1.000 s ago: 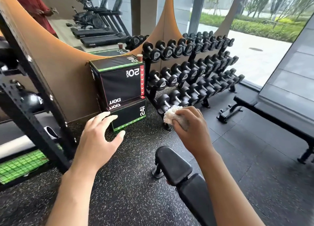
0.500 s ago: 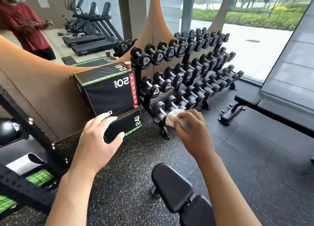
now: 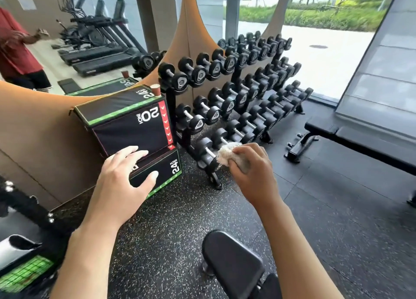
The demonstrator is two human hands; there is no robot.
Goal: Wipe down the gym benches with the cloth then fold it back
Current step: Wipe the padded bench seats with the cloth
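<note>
Your right hand (image 3: pixel 249 170) grips the bunched cloth (image 3: pixel 227 152) mid-air; your left hand (image 3: pixel 122 184) hovers open. Neither bench (image 3: pixel 233 260) looks wiped, though that's hard to judge; folding remains.

plyo box (image 3: pixel 135 127) left – dumbbell rack (image 3: pixel 236 100) right | bench (image 3: pixel 369 145) far right

bunched whitish cloth (image 3: pixel 227 152) above black benches (image 3: pixel 231 261).

The right hand (image 3: pixel 249 170) covers most of the cloth (image 3: pixel 227 151); only a crumpled end shows. The near bench (image 3: pixel 234 262) is cut off by the bottom edge, the far bench (image 3: pixel 360 139) by the right edge. The left hand (image 3: pixel 121 181) hides part of the box (image 3: pixel 135 127) lettering.
</note>
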